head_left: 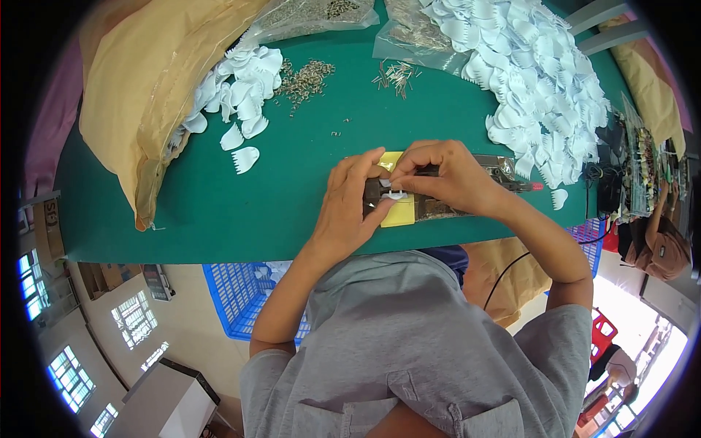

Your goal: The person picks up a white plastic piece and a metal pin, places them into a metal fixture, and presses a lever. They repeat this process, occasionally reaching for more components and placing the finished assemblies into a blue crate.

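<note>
My left hand [346, 198] is curled round the left end of a dark bench fixture [437, 207], its thumb and fingers closed on a small white plastic piece [395, 196]. Under that piece lies a yellow pad [399, 216] fixed across the fixture. My right hand [454, 175] comes in from the right with thumb and forefinger pinched together right above the white piece. Whatever sits between those fingertips is too small and hidden to name. A tool with a red tip [537, 187] sticks out at the fixture's right end.
White toothed pieces heap at the far right [533, 80] and far left [244, 84] of the green table [219, 212]. Tiny metal clips [305, 80] and thin pins [398, 77] lie beyond my hands. A brown paper sack [139, 95] stands left; a blue basket [230, 303] sits below the edge.
</note>
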Motion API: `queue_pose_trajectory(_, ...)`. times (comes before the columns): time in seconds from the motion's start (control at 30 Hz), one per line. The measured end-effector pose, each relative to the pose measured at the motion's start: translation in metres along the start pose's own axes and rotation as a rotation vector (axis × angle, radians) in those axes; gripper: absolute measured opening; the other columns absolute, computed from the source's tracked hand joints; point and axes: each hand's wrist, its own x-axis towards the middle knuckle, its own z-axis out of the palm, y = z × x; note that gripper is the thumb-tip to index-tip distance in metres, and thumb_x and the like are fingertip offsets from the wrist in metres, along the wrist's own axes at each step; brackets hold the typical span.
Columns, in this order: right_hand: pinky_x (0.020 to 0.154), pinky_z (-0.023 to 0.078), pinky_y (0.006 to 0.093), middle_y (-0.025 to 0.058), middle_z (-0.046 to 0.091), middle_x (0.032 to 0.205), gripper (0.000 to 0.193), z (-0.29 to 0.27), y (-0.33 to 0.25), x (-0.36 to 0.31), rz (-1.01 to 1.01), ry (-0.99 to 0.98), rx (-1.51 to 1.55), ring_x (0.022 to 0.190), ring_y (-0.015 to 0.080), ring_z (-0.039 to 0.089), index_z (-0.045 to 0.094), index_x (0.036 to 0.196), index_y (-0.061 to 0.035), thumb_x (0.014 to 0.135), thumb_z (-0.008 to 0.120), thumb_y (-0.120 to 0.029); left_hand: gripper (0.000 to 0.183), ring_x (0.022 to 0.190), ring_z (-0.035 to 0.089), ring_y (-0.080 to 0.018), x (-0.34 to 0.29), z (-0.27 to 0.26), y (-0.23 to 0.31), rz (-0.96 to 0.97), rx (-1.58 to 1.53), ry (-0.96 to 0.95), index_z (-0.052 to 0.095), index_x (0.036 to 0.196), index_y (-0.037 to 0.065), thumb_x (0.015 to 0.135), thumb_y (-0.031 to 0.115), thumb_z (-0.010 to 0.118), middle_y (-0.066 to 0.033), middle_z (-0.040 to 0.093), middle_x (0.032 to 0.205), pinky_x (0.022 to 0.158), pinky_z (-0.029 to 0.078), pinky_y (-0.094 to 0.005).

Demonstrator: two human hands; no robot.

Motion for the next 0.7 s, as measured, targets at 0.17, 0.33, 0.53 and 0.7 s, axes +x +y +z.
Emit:
queue_pose_trajectory(0.17, 0.077, 0.053, 0.0262, 0.0030, 0.072, 0.092, 0.010, 0.005, -0.001, -0.001, 0.043, 0.053, 0.172, 0.087, 0.0095, 0.067, 0.080, 0.101, -0.0016, 0.093, 0.078, -0.008, 0.079, 0.122, 0.059, -0.0326, 0.002, 0.000, -0.002, 0.006, -0.025, -0.005, 0.045, 0.150, 0.006, 0.081, 0.004, 0.084, -0.0111, 0.071, 0.116, 0.106, 0.047, -0.0435)
queue_pose_trajectory(0.33, 0.075, 0.056, 0.0283, 0.0059, 0.073, 0.089, 0.016, -0.003, -0.006, 0.005, -0.003, 0.036, 0.028, 0.084, 0.0110, 0.070, 0.079, 0.099, 0.0000, 0.094, 0.076, -0.015, 0.073, 0.120, 0.056, -0.0311, -0.001, 0.007, -0.007, -0.082, -0.177, 0.016, 0.051, 0.147, 0.009, 0.082, 0.011, 0.084, -0.0092, 0.069, 0.118, 0.105, 0.044, -0.0449)
queue_pose_trajectory(0.53, 0.072, 0.055, 0.0313, 0.0081, 0.074, 0.087, 0.016, -0.015, 0.010, 0.064, -0.113, 0.191, -0.265, 0.076, 0.0150, 0.068, 0.076, 0.102, -0.0007, 0.093, 0.074, -0.014, 0.060, 0.110, 0.063, -0.0257, -0.003, 0.009, -0.014, 0.009, -0.137, 0.042, 0.058, 0.133, 0.007, 0.080, 0.004, 0.084, -0.0110, 0.062, 0.123, 0.096, 0.052, -0.0373)
queue_pose_trajectory(0.7, 0.072, 0.056, 0.0349, 0.0088, 0.074, 0.085, 0.016, 0.010, 0.006, 0.102, -0.026, 0.319, -0.503, 0.075, 0.0209, 0.071, 0.075, 0.094, -0.0028, 0.088, 0.078, -0.018, 0.051, 0.114, 0.059, -0.0261, -0.001, 0.012, -0.011, -0.056, -0.211, 0.041, 0.061, 0.126, 0.007, 0.080, 0.004, 0.084, -0.0099, 0.064, 0.116, 0.095, 0.052, -0.0374)
